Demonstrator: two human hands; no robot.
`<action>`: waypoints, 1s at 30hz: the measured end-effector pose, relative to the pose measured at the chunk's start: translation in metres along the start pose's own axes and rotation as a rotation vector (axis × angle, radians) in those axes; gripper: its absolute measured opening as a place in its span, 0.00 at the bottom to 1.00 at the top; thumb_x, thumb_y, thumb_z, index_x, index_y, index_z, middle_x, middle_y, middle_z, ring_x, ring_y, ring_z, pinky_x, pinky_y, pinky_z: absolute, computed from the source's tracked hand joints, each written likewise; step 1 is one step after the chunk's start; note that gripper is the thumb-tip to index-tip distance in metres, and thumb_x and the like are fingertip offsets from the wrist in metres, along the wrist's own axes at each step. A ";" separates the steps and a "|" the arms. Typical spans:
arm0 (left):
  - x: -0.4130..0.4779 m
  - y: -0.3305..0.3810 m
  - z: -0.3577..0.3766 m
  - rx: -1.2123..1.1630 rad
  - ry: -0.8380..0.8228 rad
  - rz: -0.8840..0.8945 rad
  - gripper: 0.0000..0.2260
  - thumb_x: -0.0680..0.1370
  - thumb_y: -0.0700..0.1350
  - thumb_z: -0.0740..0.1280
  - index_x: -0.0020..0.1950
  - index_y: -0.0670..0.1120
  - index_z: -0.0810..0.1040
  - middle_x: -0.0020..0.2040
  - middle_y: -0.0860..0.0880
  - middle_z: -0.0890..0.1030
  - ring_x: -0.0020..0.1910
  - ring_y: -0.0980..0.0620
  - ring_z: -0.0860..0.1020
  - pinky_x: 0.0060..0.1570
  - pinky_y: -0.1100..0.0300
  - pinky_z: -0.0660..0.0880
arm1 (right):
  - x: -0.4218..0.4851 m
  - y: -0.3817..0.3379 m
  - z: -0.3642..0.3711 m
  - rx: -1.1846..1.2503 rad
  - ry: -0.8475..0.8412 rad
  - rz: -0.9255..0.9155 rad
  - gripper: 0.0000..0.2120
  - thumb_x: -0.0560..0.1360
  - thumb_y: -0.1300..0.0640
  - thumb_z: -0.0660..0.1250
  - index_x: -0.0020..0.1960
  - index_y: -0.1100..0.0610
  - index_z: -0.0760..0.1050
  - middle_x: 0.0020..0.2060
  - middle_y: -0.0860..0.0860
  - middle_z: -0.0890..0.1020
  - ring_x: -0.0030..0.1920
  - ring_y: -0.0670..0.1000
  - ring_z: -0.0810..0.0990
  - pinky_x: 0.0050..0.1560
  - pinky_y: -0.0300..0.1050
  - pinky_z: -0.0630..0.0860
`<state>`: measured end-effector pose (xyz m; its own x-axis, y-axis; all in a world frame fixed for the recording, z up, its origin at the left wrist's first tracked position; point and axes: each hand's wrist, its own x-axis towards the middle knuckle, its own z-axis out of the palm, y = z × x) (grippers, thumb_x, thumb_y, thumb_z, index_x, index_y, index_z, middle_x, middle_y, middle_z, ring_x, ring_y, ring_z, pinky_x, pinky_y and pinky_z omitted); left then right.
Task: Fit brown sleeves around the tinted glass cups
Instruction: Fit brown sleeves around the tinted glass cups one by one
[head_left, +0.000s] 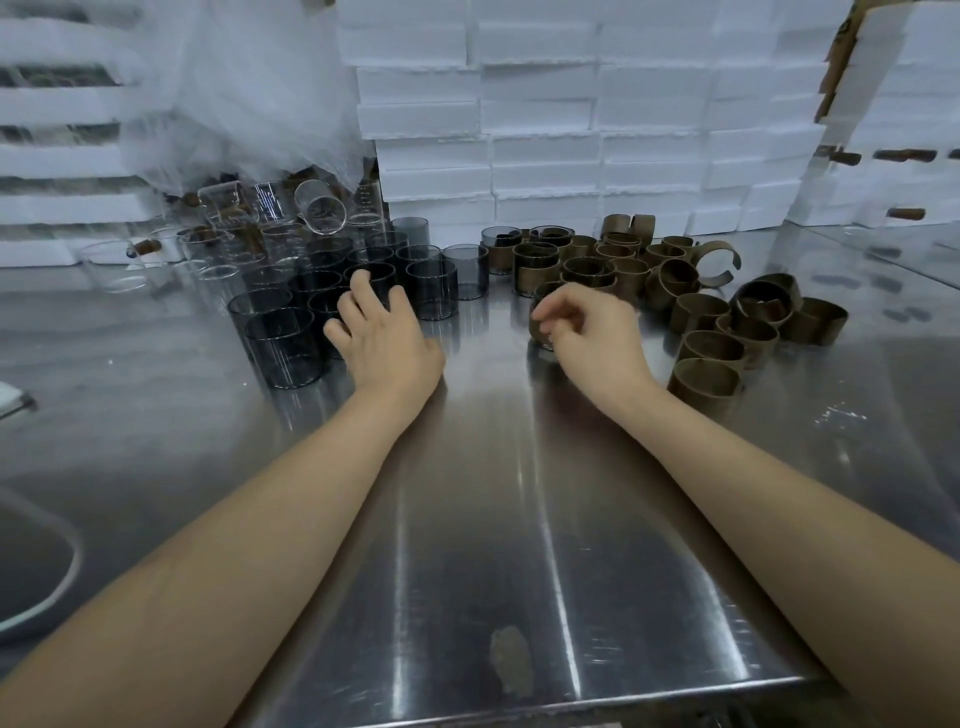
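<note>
- The left forearm (249, 525) is bare and stretched forward, angling inward.
- The left hand (382, 338) is palm down, with its fingers spread and nearly straight, gripping nothing.
- The right forearm (769, 488) is bare and also angles inward.
- The right hand (589, 332) is bent at the wrist with curled, slightly blurred fingers, and its grip is unclear.

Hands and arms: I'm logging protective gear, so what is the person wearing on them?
Nothing visible. The left hand and right hand are bare: no gloves, rings or watch. Both forearms are bare too, with no sleeves in frame.
</note>
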<state>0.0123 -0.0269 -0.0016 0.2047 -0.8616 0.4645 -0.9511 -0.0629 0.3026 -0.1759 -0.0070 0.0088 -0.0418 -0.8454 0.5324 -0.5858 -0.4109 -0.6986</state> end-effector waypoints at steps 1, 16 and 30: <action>-0.001 0.001 0.001 -0.004 -0.001 0.012 0.23 0.76 0.45 0.66 0.69 0.42 0.67 0.75 0.40 0.55 0.72 0.39 0.58 0.66 0.45 0.56 | -0.001 0.002 0.002 -0.044 -0.036 0.002 0.16 0.74 0.69 0.59 0.43 0.49 0.77 0.39 0.46 0.81 0.41 0.44 0.79 0.46 0.42 0.78; -0.008 0.016 0.004 -0.353 0.066 0.212 0.25 0.74 0.41 0.66 0.71 0.46 0.68 0.62 0.47 0.61 0.61 0.50 0.68 0.59 0.56 0.53 | 0.008 0.016 0.001 -0.281 -0.326 0.228 0.26 0.76 0.60 0.62 0.73 0.54 0.67 0.70 0.54 0.72 0.67 0.56 0.72 0.67 0.51 0.70; -0.006 0.022 0.007 -0.995 -0.301 0.300 0.43 0.69 0.46 0.79 0.78 0.49 0.60 0.70 0.56 0.55 0.69 0.58 0.67 0.70 0.61 0.67 | 0.002 0.006 0.001 0.105 -0.476 0.133 0.38 0.70 0.65 0.72 0.75 0.53 0.60 0.65 0.48 0.73 0.63 0.44 0.72 0.54 0.25 0.68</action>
<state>-0.0117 -0.0267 -0.0035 -0.1989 -0.8707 0.4498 -0.3105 0.4913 0.8138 -0.1783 -0.0118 0.0057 0.2770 -0.9447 0.1755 -0.5151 -0.3002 -0.8028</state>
